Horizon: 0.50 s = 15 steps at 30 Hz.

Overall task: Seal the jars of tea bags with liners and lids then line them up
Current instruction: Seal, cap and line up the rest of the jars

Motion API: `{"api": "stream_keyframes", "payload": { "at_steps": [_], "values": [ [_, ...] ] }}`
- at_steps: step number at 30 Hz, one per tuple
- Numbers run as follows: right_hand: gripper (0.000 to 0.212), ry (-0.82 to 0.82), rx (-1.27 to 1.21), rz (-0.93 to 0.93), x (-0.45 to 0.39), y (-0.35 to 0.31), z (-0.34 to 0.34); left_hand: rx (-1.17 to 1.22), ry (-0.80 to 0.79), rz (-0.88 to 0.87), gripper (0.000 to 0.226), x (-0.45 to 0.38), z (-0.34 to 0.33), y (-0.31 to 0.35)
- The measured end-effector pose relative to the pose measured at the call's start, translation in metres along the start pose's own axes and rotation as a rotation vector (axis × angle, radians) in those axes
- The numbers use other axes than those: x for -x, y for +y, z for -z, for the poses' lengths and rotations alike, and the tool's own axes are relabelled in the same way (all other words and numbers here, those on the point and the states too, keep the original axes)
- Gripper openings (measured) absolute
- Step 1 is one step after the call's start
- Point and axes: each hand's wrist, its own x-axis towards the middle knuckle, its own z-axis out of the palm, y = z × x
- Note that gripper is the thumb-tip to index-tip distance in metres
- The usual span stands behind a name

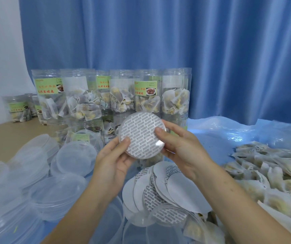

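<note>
Both hands hold up a clear round lid with a printed silver liner lying inside it, its open side tilted toward me. My left hand grips the lid's lower left edge, thumb on the liner. My right hand holds the right edge and its thumb presses on the liner. Below the lid stands an open jar of tea bags, mostly hidden. A fanned pile of loose liners lies in front of me. Several clear jars of tea bags with green labels stand at the back, stacked in two tiers.
A heap of clear plastic lids covers the left side. Loose tea bags lie in a spread on the right, on blue plastic sheeting. Smaller jars stand at the far left by the wall. A blue curtain hangs behind.
</note>
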Motion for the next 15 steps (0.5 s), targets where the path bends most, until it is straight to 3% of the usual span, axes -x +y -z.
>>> {"api": "stream_keyframes", "payload": {
  "at_steps": [5, 11, 13, 15],
  "values": [
    [0.061, -0.045, -0.012, 0.002, -0.002, 0.001, 0.004, 0.063, -0.088, 0.079, 0.033, 0.003, 0.001, 0.003],
    [0.07, -0.059, 0.05, 0.06, -0.002, 0.013, 0.001, 0.111, -0.136, 0.122, 0.036, 0.003, 0.005, 0.004],
    [0.077, -0.036, 0.348, 0.183, 0.001, 0.012, 0.0, 0.078, -0.093, 0.104, 0.036, 0.001, 0.007, 0.003],
    [0.091, -0.033, 0.921, 0.424, 0.004, 0.012, 0.0, 0.048, -0.061, 0.09, 0.037, 0.0, 0.007, 0.002]
  ]
}}
